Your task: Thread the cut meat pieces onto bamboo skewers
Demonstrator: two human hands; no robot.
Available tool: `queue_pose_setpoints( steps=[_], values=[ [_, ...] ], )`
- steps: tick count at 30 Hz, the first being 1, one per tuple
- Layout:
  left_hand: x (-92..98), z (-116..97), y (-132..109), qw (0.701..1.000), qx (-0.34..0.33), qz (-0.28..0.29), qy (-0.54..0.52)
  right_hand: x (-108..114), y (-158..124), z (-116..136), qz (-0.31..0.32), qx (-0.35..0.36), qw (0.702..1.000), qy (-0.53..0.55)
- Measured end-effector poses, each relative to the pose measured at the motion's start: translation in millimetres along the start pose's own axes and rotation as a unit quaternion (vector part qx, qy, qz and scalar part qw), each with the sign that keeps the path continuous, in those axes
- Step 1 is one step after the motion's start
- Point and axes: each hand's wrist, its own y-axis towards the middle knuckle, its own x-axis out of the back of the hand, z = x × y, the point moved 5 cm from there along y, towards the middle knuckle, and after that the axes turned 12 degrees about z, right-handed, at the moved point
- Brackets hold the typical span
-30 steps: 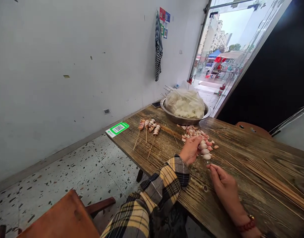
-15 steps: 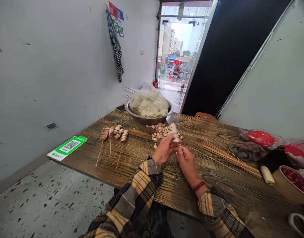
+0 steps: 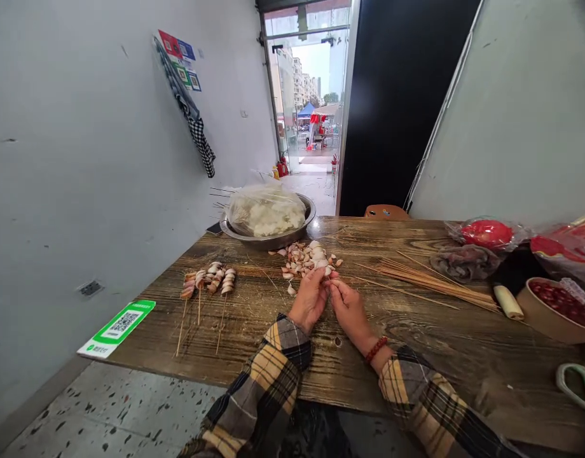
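A short stack of garlic cloves (image 3: pixel 318 253) stands out beyond my fingers, lined up as on a skewer. My left hand (image 3: pixel 308 300) is closed around the lower end of this garlic skewer. Close beside it, the fingertips of my right hand (image 3: pixel 346 306) are pinched together at the thin stick under the cloves, which the fingers mostly hide. Just behind both hands lies a heap of loose garlic cloves (image 3: pixel 297 257). To the left, several finished garlic skewers (image 3: pixel 229 281) rest on the wooden table (image 3: pixel 273 343), their bare sticks pointing towards me.
A metal basin (image 3: pixel 273 242) with a plastic-covered pale mass stands behind the garlic. Bamboo sticks (image 3: pixel 430 283) lie to the right, near a grey cloth (image 3: pixel 464 262), a bowl of dark red fruit (image 3: pixel 554 318) and scissors (image 3: pixel 576 385). A QR-code card (image 3: pixel 118 327) lies at the left edge.
The camera view has swung to the right, shifting the room leftward. My hands have come closer together, and the garlic skewer stands slightly lower between the fingers.
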Motion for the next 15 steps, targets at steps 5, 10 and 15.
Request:
queue_pose_setpoints(
  steps=[5, 10, 15],
  values=[
    [-4.5, 1.6, 0.8, 1.000, -0.013, 0.007, -0.002, -1.5, 0.6, -0.7, -0.007, 0.004, 1.000, -0.001],
    [-4.8, 0.5, 0.5, 0.999, -0.036, -0.008, -0.005, -4.0, 1.4, 0.4, -0.010, 0.012, 1.000, -0.008],
    [-3.5, 0.5, -2.4, 0.999, -0.023, -0.025, -0.014, -6.5, 2.5, 3.0, -0.032, 0.022, 0.999, 0.008]
  ],
)
